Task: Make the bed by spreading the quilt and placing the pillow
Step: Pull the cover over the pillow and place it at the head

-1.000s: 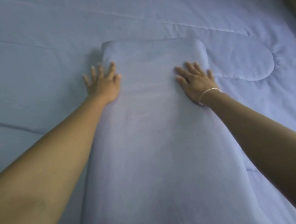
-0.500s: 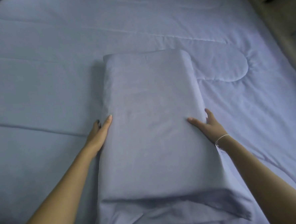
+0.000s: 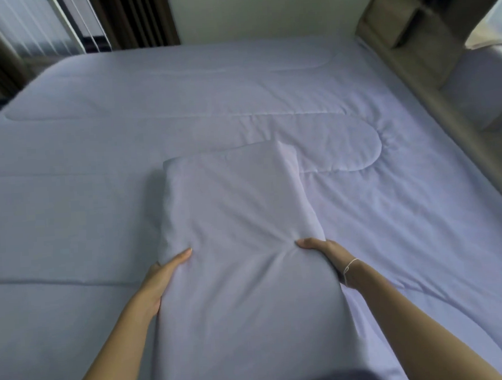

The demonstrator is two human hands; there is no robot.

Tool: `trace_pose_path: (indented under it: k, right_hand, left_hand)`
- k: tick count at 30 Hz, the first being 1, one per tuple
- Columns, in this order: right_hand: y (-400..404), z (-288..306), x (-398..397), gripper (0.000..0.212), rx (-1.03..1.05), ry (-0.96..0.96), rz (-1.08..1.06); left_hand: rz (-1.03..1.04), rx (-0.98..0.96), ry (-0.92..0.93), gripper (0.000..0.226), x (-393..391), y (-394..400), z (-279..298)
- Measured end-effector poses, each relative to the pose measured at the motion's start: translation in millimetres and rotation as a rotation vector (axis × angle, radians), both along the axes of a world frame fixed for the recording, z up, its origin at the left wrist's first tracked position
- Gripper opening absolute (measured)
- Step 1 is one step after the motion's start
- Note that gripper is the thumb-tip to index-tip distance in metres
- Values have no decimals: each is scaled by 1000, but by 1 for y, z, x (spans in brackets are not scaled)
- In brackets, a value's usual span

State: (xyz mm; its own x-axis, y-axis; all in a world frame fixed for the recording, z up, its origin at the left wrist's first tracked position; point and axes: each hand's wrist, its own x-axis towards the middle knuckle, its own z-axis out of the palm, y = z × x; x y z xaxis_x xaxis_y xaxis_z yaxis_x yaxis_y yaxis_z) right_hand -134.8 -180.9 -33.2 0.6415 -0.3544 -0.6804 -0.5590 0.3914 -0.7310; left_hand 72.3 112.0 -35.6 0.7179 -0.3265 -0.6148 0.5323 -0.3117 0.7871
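A pale lilac pillow (image 3: 234, 220) lies lengthwise in the middle of the bed, its near end raised towards me. My left hand (image 3: 164, 276) grips its left edge, thumb on top and fingers hidden underneath. My right hand (image 3: 321, 251) grips the right edge the same way, and the cover creases between the two thumbs. The lilac quilt (image 3: 95, 158) lies spread flat over the whole bed, with stitched curved lines across it.
A wooden headboard with a shelf (image 3: 410, 33) runs along the bed's right side. Vertical blinds and a dark curtain (image 3: 66, 22) stand beyond the far left corner. A pale wall (image 3: 262, 7) lies behind the far edge.
My hands slid back along the pillow's sides towards me and now grip its edges. The pillow's near end has lifted and its cover has wrinkled. My view has risen, showing the room.
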Motion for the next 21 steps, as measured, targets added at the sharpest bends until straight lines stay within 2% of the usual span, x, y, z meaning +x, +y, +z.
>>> trace_pose_path:
  k: [7,12,14,16,21]
  right_hand:
    - [-37,42,-59,61,-36,-69,-120]
    - [-106,96,-134,63,-243,-21,-232]
    - [-138,116,-168,61,-357,21,-275]
    - [-170,139,-204,60,-467,64,-311]
    - [-246,197,-282,61,-741,140,-339]
  left_hand:
    - [-3,15,-33,55,-44,-55,29]
    - [-141,-59,77,66,-101,-147,28]
    - [-205,-87,134,84,-125,-189,23]
    - [-261,-120,211,92,-154,-235,12]
    - [-402,-307,426,48,-256,-354,12]
